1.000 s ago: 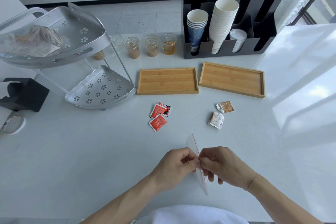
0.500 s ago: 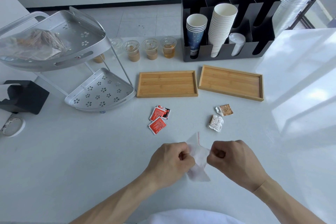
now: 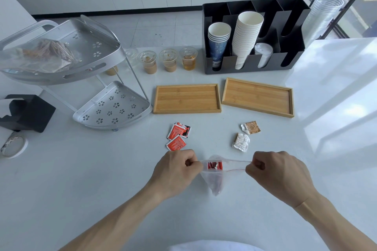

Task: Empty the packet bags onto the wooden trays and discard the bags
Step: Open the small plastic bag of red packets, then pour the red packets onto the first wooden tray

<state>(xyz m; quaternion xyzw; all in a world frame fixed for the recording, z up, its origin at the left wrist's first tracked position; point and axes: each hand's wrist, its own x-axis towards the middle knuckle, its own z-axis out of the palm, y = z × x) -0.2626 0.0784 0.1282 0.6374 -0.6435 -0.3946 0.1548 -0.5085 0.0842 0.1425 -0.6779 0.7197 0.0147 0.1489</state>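
Note:
A small clear zip bag [image 3: 214,179] hangs stretched between my left hand [image 3: 177,171] and my right hand [image 3: 278,175]. Each hand pinches one side of its mouth, which gapes wide. A red packet [image 3: 214,165] shows inside, near the top. Two wooden trays lie side by side beyond: the left tray [image 3: 187,110] and the right tray [image 3: 257,108], both bare. Red packets [image 3: 177,136] lie on the table below the left tray. Brown and white packets [image 3: 245,135] lie below the right tray.
A silver two-tier corner rack [image 3: 111,106] stands at left, with a crumpled plastic bag [image 3: 42,56] on its top shelf. A black cup organizer [image 3: 253,36] and several lidded drink cups [image 3: 169,63] line the back. A tape roll [image 3: 13,146] and a black holder [image 3: 26,112] sit far left.
My hands have pulled apart sideways, opening the bag's mouth from a pinched-shut strip to a wide gap. The red packet inside has come into sight.

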